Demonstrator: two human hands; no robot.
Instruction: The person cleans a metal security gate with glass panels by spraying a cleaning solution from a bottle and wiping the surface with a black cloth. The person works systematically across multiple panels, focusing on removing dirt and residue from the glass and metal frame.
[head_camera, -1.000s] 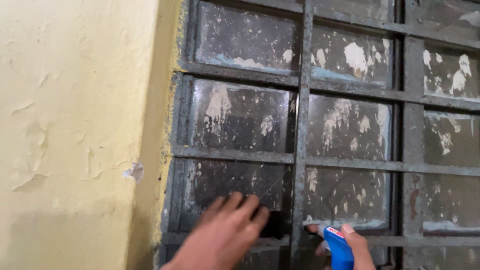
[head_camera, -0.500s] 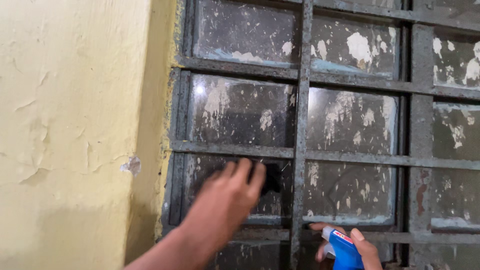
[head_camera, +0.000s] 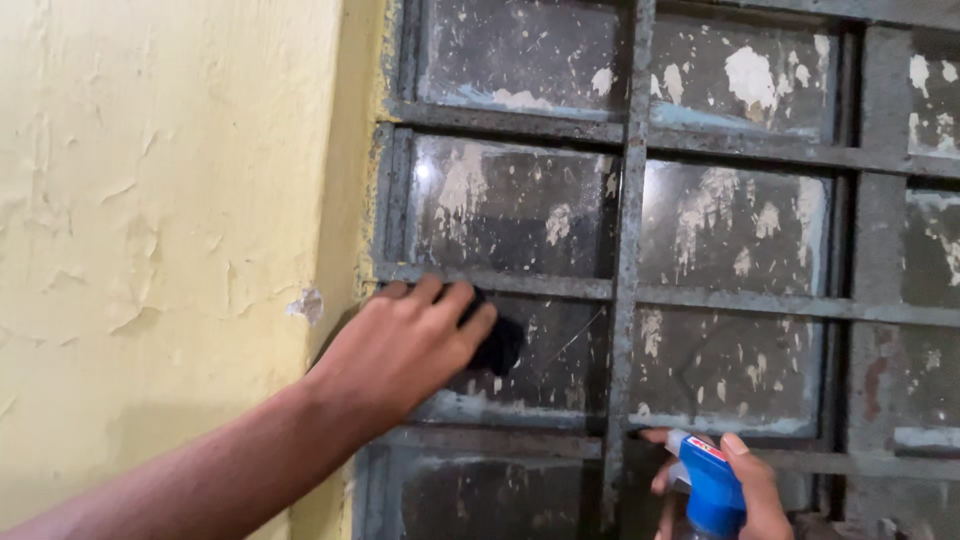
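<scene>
You have two hands in the frame and each one holds one thing. Your left hand (head_camera: 405, 345) is at the centre left of the frame, and it presses one black cloth (head_camera: 497, 343) flat against a dirty glass pane (head_camera: 555, 355). The fingers are stretched out and lie close together on top of the cloth, so only its right edge shows past the fingertips. The forearm comes up from the lower left corner in a straight diagonal line, and the wrist is almost unbent.

Your right hand (head_camera: 745, 495) is at the bottom edge, right of centre. It is wrapped around one blue spray bottle (head_camera: 710, 485), with the thumb on the right side of the head and the fingers on the left side. The nozzle with its white tip points up and to the left, just beside the lower horizontal bar of the window.

The window grille (head_camera: 630, 250) shows one full vertical bar in the middle and a wider one at the right of the frame. About seven paint-spattered panes are visible, several of them cut by the frame edge. One yellow wall (head_camera: 160, 220) with peeling paint fills the left of the frame.
</scene>
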